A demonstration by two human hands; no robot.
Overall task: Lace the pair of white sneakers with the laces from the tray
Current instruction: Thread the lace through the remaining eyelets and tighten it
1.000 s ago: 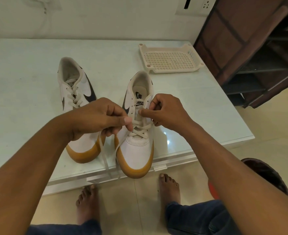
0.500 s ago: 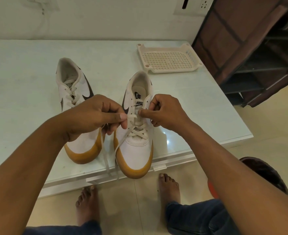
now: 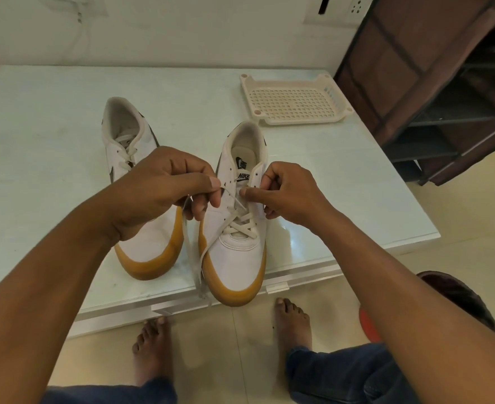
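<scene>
1. My left hand (image 3: 164,188) is closed, thumb and forefinger pinching the lace (image 3: 240,221) just left of the half-laced sneaker (image 3: 237,258). My right hand (image 3: 290,193) is curled around that sneaker's right eyelet flap, with the thumb pressing near the tongue. I cannot tell whether it also holds a lace tip.
2. The half-laced sneaker stands toe toward me. Its lower eyelets are crossed and its upper ones are bare. The loose length of lace trails down its left side, past the toe.
3. The second sneaker (image 3: 147,258) stands just left of it, partly hidden by my left hand. The tray (image 3: 298,122) lies beyond it, to the right.
4. Risks, as I judge them:
   - The toe sits at the near edge of the table (image 3: 51,126), so a hard tug toward me could drag the sneaker off.
   - The flat lace could twist as it goes through an eyelet and lie ridged.
   - The left tail looks long, so the ends may finish uneven unless I draw slack across.
   - My pinch is small, and the lace could slip out and back through the hole.
5. The tabletop is pale and glossy, with glare just right of the sneaker. I expect it to be slick, so the right hand must steady the shoe.
6. A dark rack (image 3: 432,83) stands well to the right of the sneaker and a white wall (image 3: 182,30) behind it. Below its toe are the tiled floor (image 3: 240,354) and my bare feet (image 3: 153,345).
</scene>
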